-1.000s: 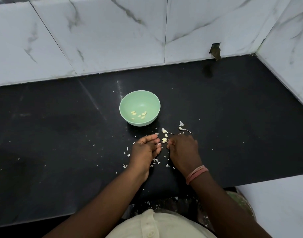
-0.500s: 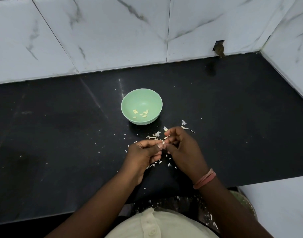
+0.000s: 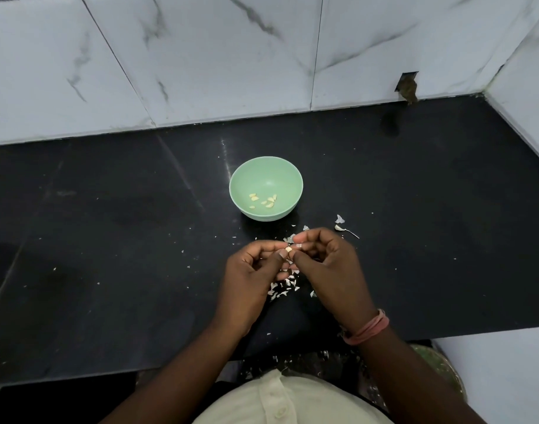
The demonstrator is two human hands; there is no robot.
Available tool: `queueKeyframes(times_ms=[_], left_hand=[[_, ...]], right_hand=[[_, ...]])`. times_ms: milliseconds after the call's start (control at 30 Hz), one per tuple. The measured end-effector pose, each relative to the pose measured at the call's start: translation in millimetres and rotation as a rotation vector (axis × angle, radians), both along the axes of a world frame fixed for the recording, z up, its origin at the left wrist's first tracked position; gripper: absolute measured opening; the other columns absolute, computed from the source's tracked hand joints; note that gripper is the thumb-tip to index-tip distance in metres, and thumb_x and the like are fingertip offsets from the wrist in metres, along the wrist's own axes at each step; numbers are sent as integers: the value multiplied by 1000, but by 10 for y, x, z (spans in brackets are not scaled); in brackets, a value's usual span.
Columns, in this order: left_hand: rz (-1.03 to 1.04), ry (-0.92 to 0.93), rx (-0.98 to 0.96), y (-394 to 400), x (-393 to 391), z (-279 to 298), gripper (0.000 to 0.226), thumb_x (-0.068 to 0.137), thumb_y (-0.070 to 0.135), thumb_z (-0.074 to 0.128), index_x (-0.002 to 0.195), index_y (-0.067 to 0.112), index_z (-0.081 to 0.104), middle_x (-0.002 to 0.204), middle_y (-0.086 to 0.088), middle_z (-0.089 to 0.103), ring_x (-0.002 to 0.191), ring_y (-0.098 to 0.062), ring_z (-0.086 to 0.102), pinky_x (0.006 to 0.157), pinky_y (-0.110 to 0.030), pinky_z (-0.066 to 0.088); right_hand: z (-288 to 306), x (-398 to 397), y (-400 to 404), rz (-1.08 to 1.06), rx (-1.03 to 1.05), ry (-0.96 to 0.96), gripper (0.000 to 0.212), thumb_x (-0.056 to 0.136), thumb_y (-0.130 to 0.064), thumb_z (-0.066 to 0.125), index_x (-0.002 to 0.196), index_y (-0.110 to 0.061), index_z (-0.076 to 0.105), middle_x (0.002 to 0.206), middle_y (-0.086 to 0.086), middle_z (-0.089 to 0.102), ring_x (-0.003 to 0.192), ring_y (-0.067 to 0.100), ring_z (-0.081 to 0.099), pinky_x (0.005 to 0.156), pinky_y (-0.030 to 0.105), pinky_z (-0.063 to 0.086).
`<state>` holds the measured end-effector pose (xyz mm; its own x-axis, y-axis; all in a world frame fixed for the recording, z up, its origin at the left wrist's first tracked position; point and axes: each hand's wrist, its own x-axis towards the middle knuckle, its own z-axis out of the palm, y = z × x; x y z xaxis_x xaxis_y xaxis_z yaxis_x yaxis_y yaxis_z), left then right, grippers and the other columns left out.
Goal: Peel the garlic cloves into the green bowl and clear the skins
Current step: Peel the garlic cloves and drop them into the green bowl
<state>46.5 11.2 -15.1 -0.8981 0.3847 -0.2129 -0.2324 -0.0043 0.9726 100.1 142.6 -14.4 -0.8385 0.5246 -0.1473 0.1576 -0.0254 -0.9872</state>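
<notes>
midway: one clove in our fingers, skins all over the counter

so we are partway through, as far as we can judge. the green bowl [image 3: 265,189] stands on the black countertop [image 3: 109,240], about mid-width and nearer the back wall edge than the front, and several peeled cloves [image 3: 263,201] lie on its floor. that much looks done.

our left hand [image 3: 250,283] and right hand [image 3: 329,267] meet just in front of the bowl, above the counter. both have fingers curled, and between their tips they pinch one small garlic clove [image 3: 288,249], pale and mostly hidden; we cannot tell how much skin it has left.

the clearing part has not begun, it seems. loose skins [image 3: 283,287] are scattered on the counter under and between our hands, more flecks spread toward the left and the front edge, and a larger skin with a stem [image 3: 343,228] lies to the right of the bowl. whether unpeeled cloves remain we cannot tell; none shows plainly.
</notes>
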Motion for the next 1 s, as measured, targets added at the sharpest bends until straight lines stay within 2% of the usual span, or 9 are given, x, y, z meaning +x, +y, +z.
queueKeyframes(times_ms=[133, 233, 300, 400, 500, 600, 733, 833, 1000], left_hand=[[-8, 70, -8, -42, 23, 37, 10, 92, 1, 68, 99, 5, 74, 86, -13, 76, 78, -17, 74, 71, -25, 59], [4, 88, -13, -64, 39, 34, 8, 91, 0, 69, 97, 4, 74, 85, -12, 76, 76, -17, 74, 70, -24, 57], [1, 111, -37, -83, 42, 20, 9, 90, 2, 70, 97, 7, 75, 86, -11, 76, 80, -23, 74, 74, -31, 59], [-12, 159, -82, -123, 43, 4, 13, 89, 6, 74, 97, 15, 78, 87, -7, 78, 85, -30, 74, 82, -48, 61], [-14, 202, -135, -155, 48, 18, 17, 87, 6, 76, 96, 19, 80, 83, -3, 78, 82, -28, 75, 82, -51, 60], [-30, 275, -213, -182, 35, 31, 20, 86, 6, 76, 95, 23, 82, 77, 1, 77, 77, -27, 74, 76, -45, 61], [-59, 431, -291, -206, -9, 15, 20, 84, 6, 78, 95, 22, 82, 73, 5, 75, 70, -17, 71, 68, -32, 58], [-116, 508, -294, -233, -50, -1, 20, 83, 7, 78, 96, 22, 82, 75, 5, 75, 71, -15, 71, 70, -31, 57], [-179, 504, -291, -262, -109, -12, 20, 84, 10, 79, 99, 22, 82, 75, 5, 75, 71, -13, 69, 71, -26, 52]], right_hand=[[19, 5, -49, 3, -18, -13, 14, 85, 1, 73, 92, -11, 73, 86, 13, 73, 83, 29, 74, 76, 41, 64], [57, 16, -81, 18, 3, -13, 11, 87, 1, 69, 89, -8, 75, 80, 8, 75, 76, 24, 74, 73, 36, 64], [94, 20, -85, 32, 5, -25, 10, 87, 1, 69, 87, -7, 75, 77, 8, 75, 69, 20, 73, 65, 29, 61], [144, 35, -79, 63, 6, -58, 8, 87, 0, 68, 84, -6, 73, 73, 10, 73, 61, 17, 68, 56, 19, 52], [161, 52, -72, 116, -14, -85, 11, 88, 0, 68, 81, -7, 72, 67, 4, 70, 59, 12, 68, 53, 15, 49], [162, 60, -72, 172, -6, -82, 17, 88, 2, 66, 76, -9, 70, 64, 2, 68, 59, 15, 69, 56, 19, 52], [123, 67, -82, 173, -52, -94, 10, 89, 5, 63, 81, 3, 69, 66, 12, 68, 59, 19, 69, 62, 32, 62], [93, 75, -95, 165, -104, -102, 8, 89, 7, 62, 84, 8, 68, 65, 12, 67, 61, 18, 67, 68, 41, 64], [88, 80, -93, 147, -159, -118, 9, 88, 7, 62, 82, 10, 68, 66, 14, 66, 61, 20, 67, 68, 42, 64]])
